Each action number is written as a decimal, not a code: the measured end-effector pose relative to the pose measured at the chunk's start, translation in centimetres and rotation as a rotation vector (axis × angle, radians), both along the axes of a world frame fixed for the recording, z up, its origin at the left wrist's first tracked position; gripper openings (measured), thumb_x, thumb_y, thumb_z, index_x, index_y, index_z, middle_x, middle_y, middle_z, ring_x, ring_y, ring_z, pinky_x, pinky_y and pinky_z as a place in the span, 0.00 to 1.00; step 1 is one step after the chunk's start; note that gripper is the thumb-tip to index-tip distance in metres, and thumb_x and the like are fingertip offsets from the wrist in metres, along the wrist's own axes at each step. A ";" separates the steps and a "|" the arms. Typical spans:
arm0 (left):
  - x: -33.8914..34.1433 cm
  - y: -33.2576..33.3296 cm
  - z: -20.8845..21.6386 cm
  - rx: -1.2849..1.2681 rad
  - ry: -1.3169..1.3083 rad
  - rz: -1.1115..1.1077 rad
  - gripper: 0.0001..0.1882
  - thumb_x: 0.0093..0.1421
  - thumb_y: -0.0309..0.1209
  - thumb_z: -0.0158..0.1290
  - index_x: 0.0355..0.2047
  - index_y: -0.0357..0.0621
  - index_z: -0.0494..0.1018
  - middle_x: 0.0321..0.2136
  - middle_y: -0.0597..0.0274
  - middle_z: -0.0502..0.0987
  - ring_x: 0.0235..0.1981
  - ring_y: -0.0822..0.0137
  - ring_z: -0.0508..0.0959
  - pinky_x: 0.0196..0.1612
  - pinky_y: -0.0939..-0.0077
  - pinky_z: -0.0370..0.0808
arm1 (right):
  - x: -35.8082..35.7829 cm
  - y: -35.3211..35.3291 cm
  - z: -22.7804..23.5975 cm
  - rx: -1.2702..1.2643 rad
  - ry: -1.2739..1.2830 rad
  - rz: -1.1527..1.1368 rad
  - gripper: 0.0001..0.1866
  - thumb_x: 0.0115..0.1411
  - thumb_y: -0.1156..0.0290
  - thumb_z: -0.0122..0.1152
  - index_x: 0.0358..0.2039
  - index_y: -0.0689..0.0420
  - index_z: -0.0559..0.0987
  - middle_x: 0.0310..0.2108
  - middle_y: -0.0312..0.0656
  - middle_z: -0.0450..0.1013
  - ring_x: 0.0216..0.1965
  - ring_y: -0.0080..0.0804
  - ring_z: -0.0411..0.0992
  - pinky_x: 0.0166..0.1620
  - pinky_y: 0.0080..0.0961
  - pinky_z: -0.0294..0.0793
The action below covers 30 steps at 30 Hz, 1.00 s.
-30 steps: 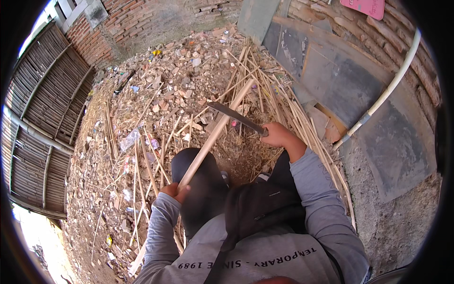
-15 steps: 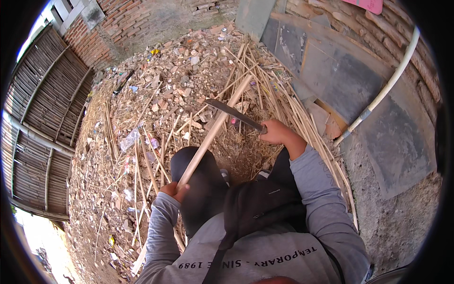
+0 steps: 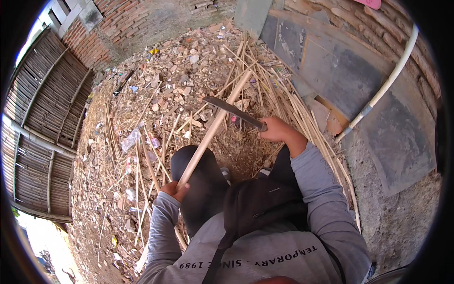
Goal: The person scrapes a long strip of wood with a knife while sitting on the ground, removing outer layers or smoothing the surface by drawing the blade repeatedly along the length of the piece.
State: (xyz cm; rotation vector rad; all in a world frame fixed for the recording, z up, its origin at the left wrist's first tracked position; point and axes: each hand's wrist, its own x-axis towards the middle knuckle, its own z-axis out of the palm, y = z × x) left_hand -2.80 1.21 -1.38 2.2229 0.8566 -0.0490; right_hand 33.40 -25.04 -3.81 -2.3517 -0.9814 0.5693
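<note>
My left hand (image 3: 175, 190) is closed round the near end of a pale bamboo strip (image 3: 204, 145), which slants up and away to the right over my left knee. In my right hand (image 3: 276, 130) is the handle of a machete (image 3: 235, 111) with a dark blade. The blade lies across the upper part of the strip, its tip reaching past it to the left. Most of the machete's handle is hidden inside my right fist.
Rubble and litter (image 3: 165, 71) cover the ground ahead. Long bamboo strips (image 3: 283, 102) lie piled to the right, more thin strips (image 3: 146, 163) to the left. Dark panels (image 3: 340, 75) and a white pipe (image 3: 392, 78) lean at the right wall. A bamboo fence (image 3: 40, 113) stands left.
Very little differs. The far end of the bamboo strip and the machete's tip have shifted slightly to the left and up; both hands keep their grip.
</note>
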 end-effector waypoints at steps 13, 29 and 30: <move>0.2 0.0 -0.1 0.011 -0.029 -0.008 0.25 0.57 0.49 0.61 0.32 0.33 0.76 0.18 0.65 0.73 0.21 0.74 0.70 0.24 0.73 0.67 | 0.2 -0.1 -0.5 0.049 -0.001 -0.002 0.25 0.47 0.60 0.66 0.45 0.60 0.78 0.35 0.54 0.77 0.39 0.51 0.76 0.42 0.40 0.74; -0.1 0.4 -1.1 -0.080 -0.087 0.022 0.25 0.57 0.50 0.61 0.28 0.36 0.74 0.17 0.68 0.71 0.20 0.77 0.66 0.22 0.74 0.62 | 0.0 -0.2 0.1 0.048 0.036 0.006 0.22 0.49 0.61 0.66 0.42 0.60 0.78 0.31 0.52 0.76 0.33 0.48 0.76 0.37 0.39 0.74; -0.2 0.4 -1.2 -0.078 -0.087 0.023 0.25 0.57 0.50 0.61 0.28 0.36 0.74 0.17 0.68 0.71 0.20 0.77 0.66 0.22 0.74 0.62 | 0.1 -0.2 -0.1 0.054 0.026 0.015 0.22 0.49 0.61 0.66 0.42 0.60 0.78 0.31 0.52 0.76 0.33 0.47 0.76 0.37 0.38 0.74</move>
